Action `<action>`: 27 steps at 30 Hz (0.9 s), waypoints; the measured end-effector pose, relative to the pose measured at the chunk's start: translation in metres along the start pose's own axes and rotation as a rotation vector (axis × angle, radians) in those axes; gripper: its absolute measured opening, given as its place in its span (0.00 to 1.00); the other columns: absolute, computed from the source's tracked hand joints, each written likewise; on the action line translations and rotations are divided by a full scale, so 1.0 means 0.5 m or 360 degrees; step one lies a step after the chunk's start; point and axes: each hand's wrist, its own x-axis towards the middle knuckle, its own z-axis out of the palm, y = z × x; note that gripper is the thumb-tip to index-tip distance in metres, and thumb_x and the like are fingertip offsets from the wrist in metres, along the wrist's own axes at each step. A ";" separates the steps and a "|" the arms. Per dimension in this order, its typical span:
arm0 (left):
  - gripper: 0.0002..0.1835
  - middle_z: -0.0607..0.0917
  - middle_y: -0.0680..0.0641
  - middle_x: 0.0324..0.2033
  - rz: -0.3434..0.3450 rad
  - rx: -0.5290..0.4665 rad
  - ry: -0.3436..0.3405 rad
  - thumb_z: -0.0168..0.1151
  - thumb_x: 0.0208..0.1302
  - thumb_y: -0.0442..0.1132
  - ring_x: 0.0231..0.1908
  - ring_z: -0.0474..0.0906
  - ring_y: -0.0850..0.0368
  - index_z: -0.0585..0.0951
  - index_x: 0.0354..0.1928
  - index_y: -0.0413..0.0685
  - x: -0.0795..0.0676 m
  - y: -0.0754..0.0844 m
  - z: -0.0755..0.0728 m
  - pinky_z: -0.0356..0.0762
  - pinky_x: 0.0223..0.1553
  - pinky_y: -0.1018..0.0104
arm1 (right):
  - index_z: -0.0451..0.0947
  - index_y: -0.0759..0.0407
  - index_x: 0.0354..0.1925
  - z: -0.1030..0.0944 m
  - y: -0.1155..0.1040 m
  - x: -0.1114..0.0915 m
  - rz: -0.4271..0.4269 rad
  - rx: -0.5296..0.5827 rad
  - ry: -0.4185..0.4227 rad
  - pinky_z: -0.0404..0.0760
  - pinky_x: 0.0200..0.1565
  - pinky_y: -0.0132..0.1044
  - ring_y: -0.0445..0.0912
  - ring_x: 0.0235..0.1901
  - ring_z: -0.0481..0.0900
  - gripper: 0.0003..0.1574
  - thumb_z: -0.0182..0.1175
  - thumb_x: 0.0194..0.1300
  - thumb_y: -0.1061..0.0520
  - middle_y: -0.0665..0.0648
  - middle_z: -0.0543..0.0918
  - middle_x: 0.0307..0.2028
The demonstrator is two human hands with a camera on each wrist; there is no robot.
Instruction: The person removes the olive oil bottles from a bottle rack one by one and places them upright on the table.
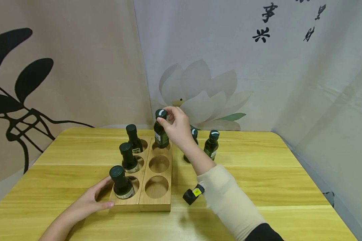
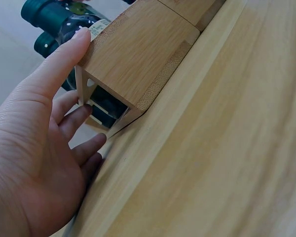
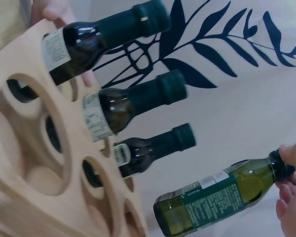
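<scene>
My right hand (image 1: 178, 125) pinches the cap end of a small green glass bottle (image 1: 161, 132) between thumb and fingers. That bottle hangs over the far right hole of a wooden bottle rack (image 1: 155, 207); in the right wrist view the bottle's base (image 3: 168, 217) shows outside the hole. Three dark wine-shaped bottles with green capped necks stand in the left row: a near one (image 1: 122, 182), a middle one (image 1: 128, 157) and a far one (image 1: 132, 139). My left hand (image 1: 88, 202) touches the rack's near left corner, thumb (image 2: 64, 59) at the front, loosely bent fingers along the side.
Two more green bottles stand on the table right of the rack: one (image 1: 211, 145) in plain sight, the other (image 1: 194, 133) partly behind my right forearm. A black wrist camera (image 1: 194, 194) sits by the right sleeve. A cloth backdrop (image 1: 108, 67) hangs behind the table (image 1: 259, 187).
</scene>
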 end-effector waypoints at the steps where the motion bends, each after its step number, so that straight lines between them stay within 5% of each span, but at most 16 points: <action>1: 0.43 0.65 0.27 0.63 -0.0003 -0.0002 -0.0001 0.67 0.58 0.35 0.62 0.58 0.30 0.55 0.70 0.30 0.000 0.000 0.000 0.59 0.53 0.79 | 0.77 0.63 0.48 -0.005 -0.004 0.001 -0.0015 0.0011 0.0008 0.71 0.35 0.34 0.47 0.34 0.70 0.17 0.66 0.62 0.58 0.57 0.75 0.36; 11: 0.44 0.66 0.28 0.63 0.0038 0.0006 0.0012 0.68 0.56 0.34 0.61 0.59 0.30 0.56 0.70 0.31 0.001 -0.004 0.001 0.59 0.54 0.79 | 0.78 0.66 0.45 -0.069 -0.035 0.010 -0.0106 0.0093 0.0093 0.70 0.35 0.35 0.48 0.33 0.69 0.15 0.67 0.60 0.61 0.56 0.75 0.34; 17: 0.44 0.66 0.27 0.63 0.0044 0.0012 0.0016 0.68 0.56 0.33 0.62 0.62 0.39 0.56 0.70 0.31 0.001 -0.004 0.000 0.59 0.54 0.78 | 0.78 0.65 0.45 -0.116 -0.040 0.012 -0.0117 0.0096 0.0128 0.68 0.35 0.36 0.47 0.33 0.68 0.15 0.67 0.61 0.61 0.55 0.76 0.36; 27: 0.43 0.65 0.26 0.63 0.0024 0.0004 0.0006 0.68 0.57 0.34 0.61 0.59 0.29 0.55 0.70 0.29 0.000 0.000 0.001 0.60 0.53 0.78 | 0.77 0.67 0.47 -0.204 -0.040 0.010 -0.0063 0.0105 0.0245 0.66 0.35 0.34 0.46 0.33 0.67 0.16 0.66 0.61 0.62 0.56 0.75 0.35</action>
